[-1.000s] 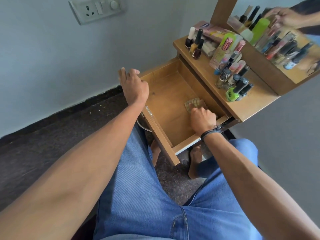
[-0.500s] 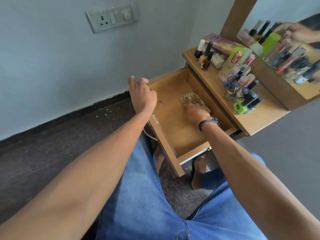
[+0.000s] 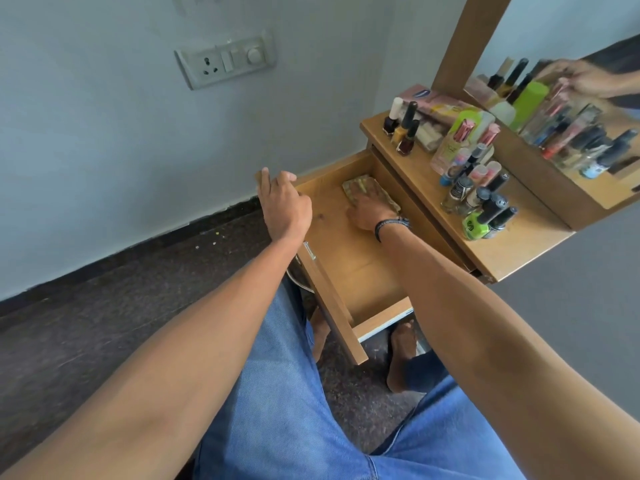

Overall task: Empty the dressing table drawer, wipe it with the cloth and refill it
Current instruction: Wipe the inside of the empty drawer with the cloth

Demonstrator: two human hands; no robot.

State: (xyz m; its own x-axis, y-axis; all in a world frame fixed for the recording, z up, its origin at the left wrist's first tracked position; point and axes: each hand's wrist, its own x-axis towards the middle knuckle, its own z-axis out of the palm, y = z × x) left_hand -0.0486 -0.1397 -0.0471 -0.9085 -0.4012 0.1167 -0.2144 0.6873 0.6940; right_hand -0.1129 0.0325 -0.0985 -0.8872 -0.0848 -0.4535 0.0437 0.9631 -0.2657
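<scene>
The left hand (image 3: 286, 206) grips the front edge of the open drawer (image 3: 358, 271), fingers curled over it. Inside, at the far end, the right hand (image 3: 370, 212) presses the cloth (image 3: 360, 186) flat, fingers together. Nail polish bottles (image 3: 483, 206) crowd the tabletop (image 3: 516, 249) on the right.

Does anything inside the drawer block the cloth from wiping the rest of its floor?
Nothing visible. The right hand presses the cloth at the far end of the drawer; its remaining visible floor is bare. The bottles stand on the tabletop.
</scene>
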